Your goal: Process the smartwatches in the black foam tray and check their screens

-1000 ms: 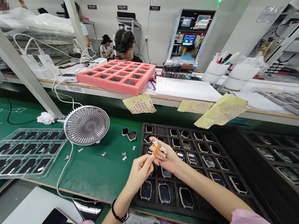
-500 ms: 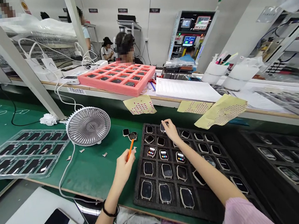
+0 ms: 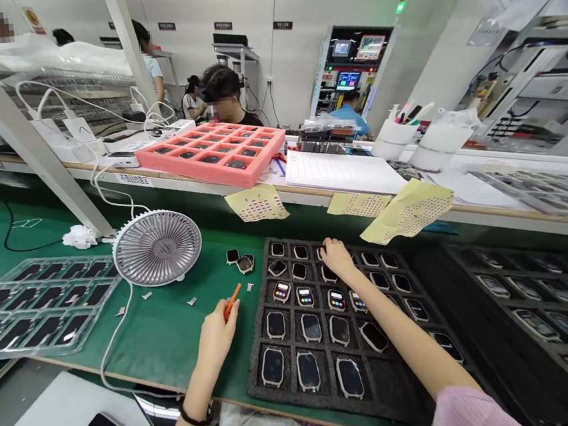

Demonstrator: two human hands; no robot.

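Note:
My left hand point(image 3: 215, 333) is closed round a slim orange stick-like tool point(image 3: 233, 301), its tip pointing up and away over the green mat. Just past that tip lie two loose smartwatches point(image 3: 245, 263), close together. My right hand point(image 3: 337, 261) reaches over the black foam tray point(image 3: 326, 396), its bent fingers on a smartwatch point(image 3: 321, 253) in the back row and partly covering it. Smartwatches sit in most of the visible tray pockets. Several in the middle row, such as one lit watch point(image 3: 336, 299), show bright coloured screens; other screens are dark.
A white fan point(image 3: 159, 248) stands left, its cable crossing the green bench. Beyond it lies a clear tray point(image 3: 36, 304) of dark parts. A pink foam tray point(image 3: 255, 175) rests on the shelf, with yellow sticker sheets point(image 3: 409, 211) hanging below. Another dark tray point(image 3: 506, 325) is at right.
My left hand has drawn the orange tool back from the loose smartwatches. My right hand has shifted right along the back row, and a watch it had by its fingers now lies in its pocket.

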